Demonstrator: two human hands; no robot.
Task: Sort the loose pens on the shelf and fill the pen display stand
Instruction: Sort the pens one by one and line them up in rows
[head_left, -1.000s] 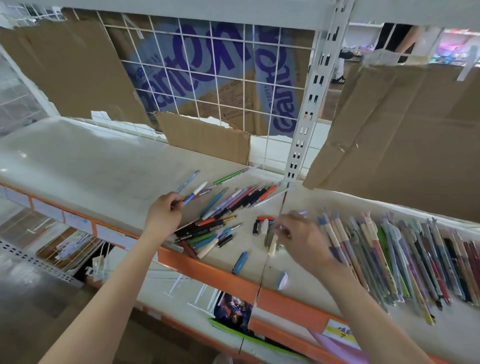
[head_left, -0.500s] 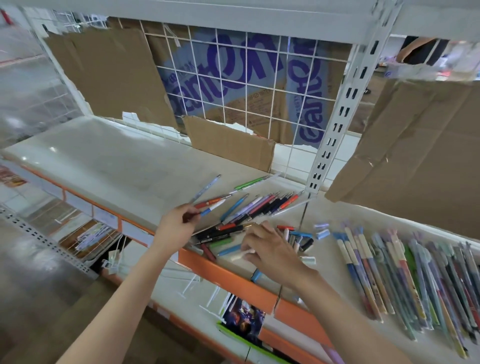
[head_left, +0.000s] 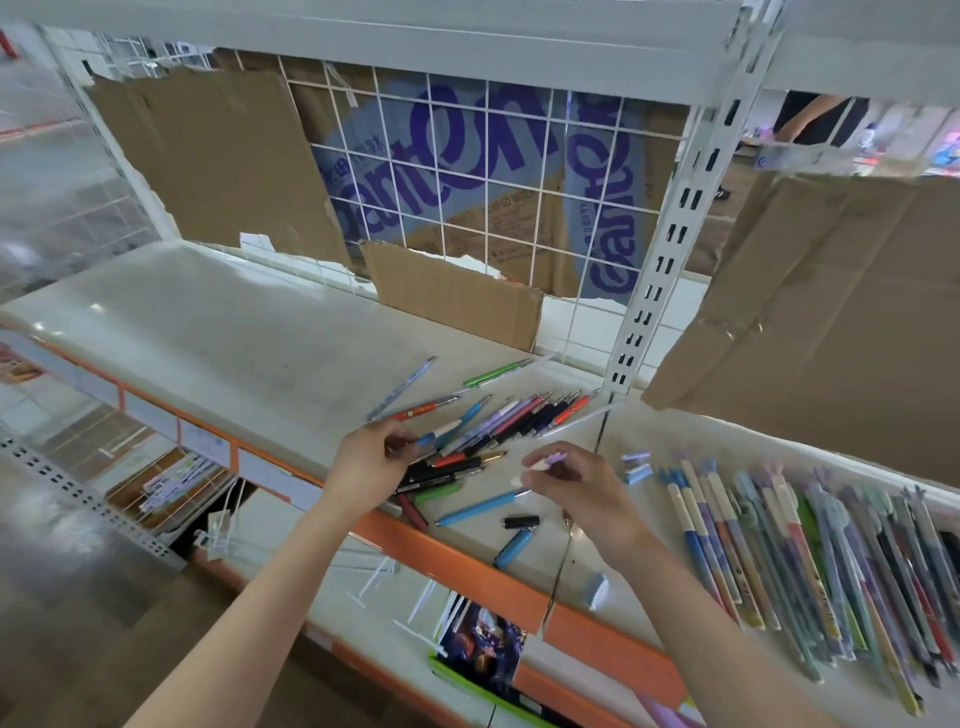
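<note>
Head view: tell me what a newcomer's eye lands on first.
First, the two hands over the shelf: the left hand holds several pens at the jumbled pen pile, and the right hand pinches a small lilac-tipped piece. Next, the long row of pens laid side by side on the right. Behind, torn cardboard and purple lettering show through the white wire grid.

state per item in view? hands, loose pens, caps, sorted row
left hand: grips pens at the loose pile's edge
right hand: raised, pinches a small purple-tipped piece
loose pens: lying flat, fanned and overlapping on the shelf
light blue pen: lying alone, near the front edge
black cap: off, lying loose
sorted pens: flat, side by side in a row
</note>
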